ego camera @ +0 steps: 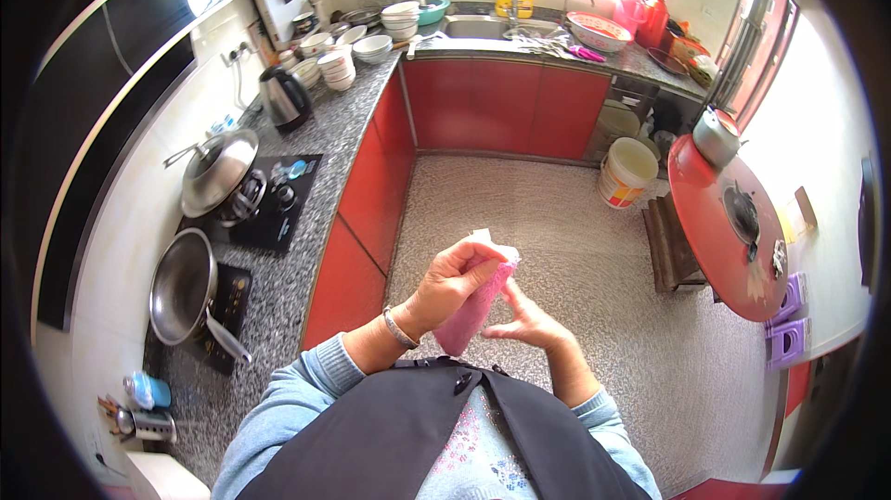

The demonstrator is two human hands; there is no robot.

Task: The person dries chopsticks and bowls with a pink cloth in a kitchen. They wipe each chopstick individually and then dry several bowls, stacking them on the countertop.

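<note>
My left hand [461, 281] grips a pink cloth [468, 319] near its upper end, in front of my chest. The cloth hangs down from my fingers, and a small white piece [482, 234] sticks out above my knuckles. Just right of the cloth is my right hand [527, 322], its fingers apart and nothing in it. Whether its fingertips touch the cloth is hard to tell. Both hands are over the patterned floor [501, 208].
A granite counter [292, 305] runs along my left with a steel wok [182, 288], a lidded pan [221, 173], an electric kettle [284, 98] and stacked bowls [337, 68]. Ahead is a sink [477, 27]. To the right stand a white bucket [628, 171] and a red round table [717, 242].
</note>
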